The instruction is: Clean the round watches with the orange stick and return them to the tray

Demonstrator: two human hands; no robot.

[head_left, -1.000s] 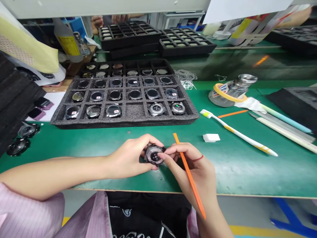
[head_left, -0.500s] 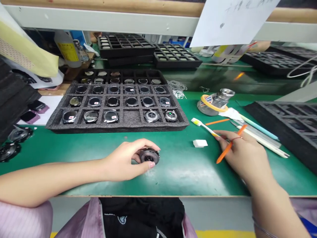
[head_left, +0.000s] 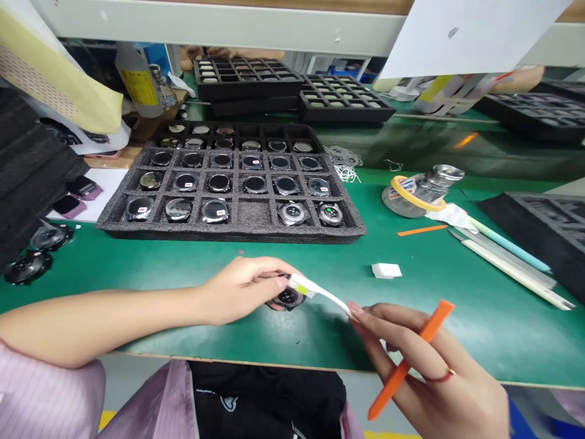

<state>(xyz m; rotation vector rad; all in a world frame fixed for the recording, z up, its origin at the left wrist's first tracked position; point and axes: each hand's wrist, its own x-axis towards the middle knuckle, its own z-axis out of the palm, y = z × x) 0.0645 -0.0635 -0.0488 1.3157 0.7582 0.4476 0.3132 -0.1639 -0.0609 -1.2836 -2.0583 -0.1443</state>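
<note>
Green tabletop w/ big grey foam tray mid-bench, round watch units sitting in its cells. Tray looks nearly full: front row has 1 empty cell, the only gap visible. 2 units at front right lie back up; the rest lie glass up, some w/ red-marked film. Farther back: black trays of small pale parts. Right side: black foam tray, glass jar w/ yellow tape, pale tools, loose orange strip, small white block. Left side: dark foam stack, 2 dark watch parts on the tabletop.

Left hand has the watch body back up, low over the tabletop, approx in front of the tray; can't tell if it's touching. Its fingers curl closed around the rim, partly hiding it. Right hand has fingers closed on the toothbrush handle, bristle head on the watch back. Orange pry tool sits across those fingers too, held, not in use.
</note>
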